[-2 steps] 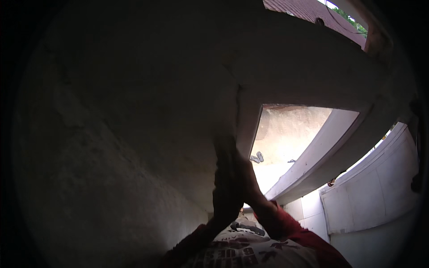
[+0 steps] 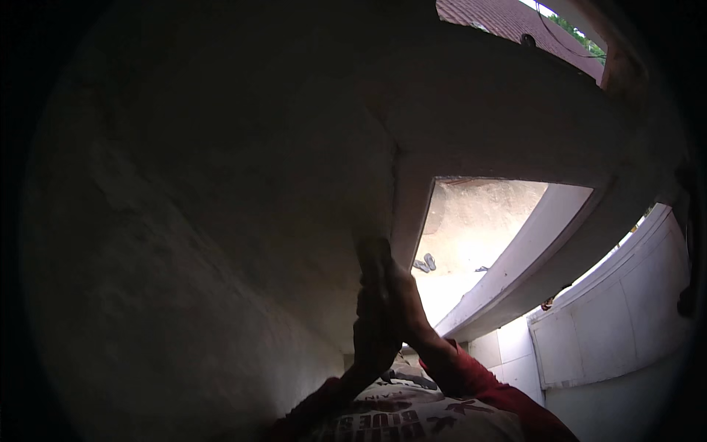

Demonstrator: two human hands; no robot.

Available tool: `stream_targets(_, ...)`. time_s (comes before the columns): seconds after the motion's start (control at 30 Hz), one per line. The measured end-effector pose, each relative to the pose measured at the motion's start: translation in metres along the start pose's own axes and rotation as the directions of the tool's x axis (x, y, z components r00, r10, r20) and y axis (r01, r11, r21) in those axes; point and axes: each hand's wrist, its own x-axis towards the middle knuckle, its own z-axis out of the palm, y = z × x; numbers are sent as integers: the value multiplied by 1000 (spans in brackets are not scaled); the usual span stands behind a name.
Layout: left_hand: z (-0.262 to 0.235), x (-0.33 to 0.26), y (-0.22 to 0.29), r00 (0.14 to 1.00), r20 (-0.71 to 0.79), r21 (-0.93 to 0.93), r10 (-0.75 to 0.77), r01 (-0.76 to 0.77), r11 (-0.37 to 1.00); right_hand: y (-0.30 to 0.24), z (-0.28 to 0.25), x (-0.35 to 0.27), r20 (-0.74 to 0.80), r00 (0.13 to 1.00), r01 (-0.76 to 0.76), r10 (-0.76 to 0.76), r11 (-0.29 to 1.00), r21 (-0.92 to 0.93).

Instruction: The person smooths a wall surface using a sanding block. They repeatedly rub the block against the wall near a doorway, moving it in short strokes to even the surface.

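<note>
In front of my chest, my left hand [image 2: 373,324] and my right hand [image 2: 403,298] meet palm to palm. Their fingers are stretched out and point away from me, toward the dark wall. I see nothing held between the palms, though the inner faces are hidden. Deep shadow covers most of the left hand; light from the opening catches the edge of the right one. Red sleeves [image 2: 471,372] cover both forearms.
A dark plastered wall [image 2: 243,184] fills the left and front. To the right, a bright doorway [image 2: 486,221] shows pale ground with a pair of slippers [image 2: 425,262]. White tiled surfaces [image 2: 611,317] stand farther right. A reddish roof [image 2: 501,22] shows at the top right.
My joined hands have drawn slightly toward me and tilted a little, and more light falls on the right one. The surroundings have shifted only slightly in view.
</note>
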Motion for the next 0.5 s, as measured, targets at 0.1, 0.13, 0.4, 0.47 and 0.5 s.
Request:
stream_targets(0.1,-10,8,10,997,-77,82,-27,33,996,-4,2,4,-31,998,-52,48,989,-140)
stream_targets(0.13,-13,11,13,990,87,65,-115,110,992,-5,1,9,19,993,114,-113,990,-88)
stream_targets(0.4,-5,3,-2,996,-88,3,-6,6,1000,7,7,4,-44,999,-5,2,998,-64)
stream_targets(0.47,2,-3,-9,966,-206,169,157,-123,978,10,8,6,-22,998,51,-51,999,-6)
stream_targets(0.5,1,-4,-14,995,-77,68,59,-54,996,11,10,3,34,973,231,-229,970,-82)
